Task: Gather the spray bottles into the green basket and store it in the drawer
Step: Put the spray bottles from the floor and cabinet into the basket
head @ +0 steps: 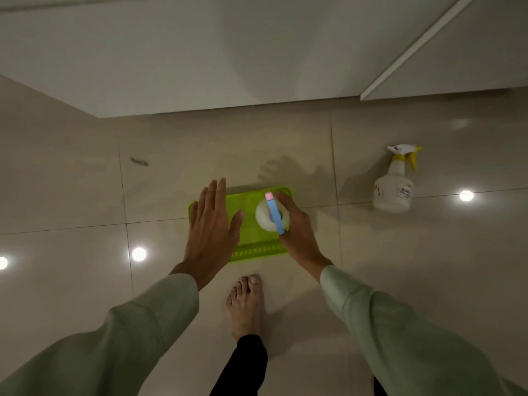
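A bright green basket (254, 250) lies on the tiled floor straight below me. Inside its right half stands a white spray bottle with a blue and pink head (264, 214), seen from above. My right hand (298, 232) wraps around that bottle's right side. My left hand (213, 224) hovers flat over the basket's left end, fingers spread, holding nothing. A second white spray bottle with a yellow trigger (395, 184) stands on the floor to the right, apart from the basket.
White cabinet fronts (228, 67) rise just beyond the basket, with a panel edge (411, 52) at the upper right. My bare foot (245, 304) stands right behind the basket. A small dark mark (139, 161) lies on the floor at left.
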Demonstrator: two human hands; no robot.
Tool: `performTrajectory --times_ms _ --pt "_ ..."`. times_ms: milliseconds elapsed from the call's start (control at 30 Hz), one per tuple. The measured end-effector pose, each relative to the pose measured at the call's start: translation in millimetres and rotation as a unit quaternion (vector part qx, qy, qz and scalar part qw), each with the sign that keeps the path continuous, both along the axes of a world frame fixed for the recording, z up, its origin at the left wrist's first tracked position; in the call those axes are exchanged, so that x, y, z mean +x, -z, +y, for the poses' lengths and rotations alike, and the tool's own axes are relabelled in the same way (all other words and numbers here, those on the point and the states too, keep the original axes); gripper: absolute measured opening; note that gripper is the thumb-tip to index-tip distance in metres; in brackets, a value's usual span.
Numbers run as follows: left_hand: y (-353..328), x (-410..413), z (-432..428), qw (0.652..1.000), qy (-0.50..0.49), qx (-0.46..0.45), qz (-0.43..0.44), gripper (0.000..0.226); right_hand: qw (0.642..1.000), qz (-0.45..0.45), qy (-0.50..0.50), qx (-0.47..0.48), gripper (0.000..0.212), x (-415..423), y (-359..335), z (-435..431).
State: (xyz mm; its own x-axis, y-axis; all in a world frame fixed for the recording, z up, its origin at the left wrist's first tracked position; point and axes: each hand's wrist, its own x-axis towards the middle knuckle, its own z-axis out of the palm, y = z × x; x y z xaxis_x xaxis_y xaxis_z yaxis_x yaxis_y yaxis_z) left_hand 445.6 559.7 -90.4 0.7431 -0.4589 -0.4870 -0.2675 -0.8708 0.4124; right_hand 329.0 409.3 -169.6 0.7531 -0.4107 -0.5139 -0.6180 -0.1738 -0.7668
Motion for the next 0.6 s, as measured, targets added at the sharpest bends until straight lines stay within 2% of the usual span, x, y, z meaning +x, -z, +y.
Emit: performTrajectory --times_ms 67,133,200,300,367,467,600 --pt "-16.9 -0.7 -7.6 1.000 0.000 -0.002 -0.010 0.067 1.000 0.007 -0.011 0.018 0.082 -6.7 -18.7 -10.0" --pt "-35.2 -2.7 -17.8 1.000 0.004 -0.009 -0.021 0.066 1.000 -0.003 -0.014 0.021 0.076 -18.3 -41.6 -21.0" --pt "-56.2 -6.3 -33.7 0.999 0.016 -0.020 -0.028 0.066 1.000 0.005 -0.006 -0.006 0.070 -32.6 -66.6 -39.6" --pt "-80.6 -18.9 -67.5 0.998 0.041 -0.047 -0.028 0.067 0.994 0.055 0.066 -0.065 0.075 -54.5 -89.2 -77.8" --pt "-89.5 -31.5 -99.3 0.995 0.068 -0.064 -0.026 0.068 0.981 0.097 0.127 -0.114 0.084 -68.7 -95.1 -108.8" --pt "-84.6 -50.4 -146.0 0.992 0.096 -0.076 -0.041 0.071 0.961 0.158 0.140 -0.180 0.109 -78.9 -84.1 -151.4" --pt "-45.1 -74.9 -206.0 0.991 0.106 -0.080 -0.033 0.073 0.940 0.242 0.164 -0.174 0.125 -80.3 -32.6 -203.2"
